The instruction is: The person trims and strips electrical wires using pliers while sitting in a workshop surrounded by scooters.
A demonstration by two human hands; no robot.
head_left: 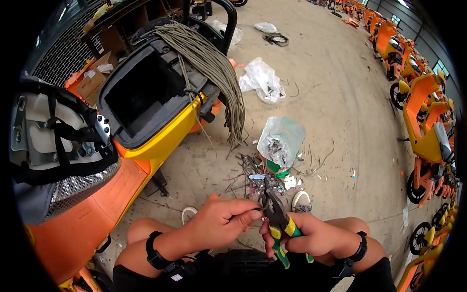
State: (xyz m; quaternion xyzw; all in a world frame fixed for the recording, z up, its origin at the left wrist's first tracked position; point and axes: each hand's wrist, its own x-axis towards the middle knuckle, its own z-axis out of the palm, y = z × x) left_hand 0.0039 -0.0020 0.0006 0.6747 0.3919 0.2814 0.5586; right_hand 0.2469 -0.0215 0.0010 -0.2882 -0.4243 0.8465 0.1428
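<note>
My right hand point(311, 233) is wrapped round a pair of pliers point(276, 214) with green and yellow handles, its dark jaws pointing away from me. Close by the jaws, my left hand point(221, 221) pinches a thin dark piece between thumb and forefinger. It looks like a short wire, mostly hidden by the fingers. Below the hands, a pile of dark wire scraps point(238, 177) lies on the floor between my shoes. Just beyond it stands a translucent plastic bag point(287, 134) with whitish scraps inside and a green base.
To my left is an orange and yellow scooter point(87, 209) with an open black storage box point(141, 104). A coil of grey-green rope point(204, 63) hangs over the box. Clear plastic bags point(262, 80) lie ahead. Rows of similar scooters point(423, 121) line the right side.
</note>
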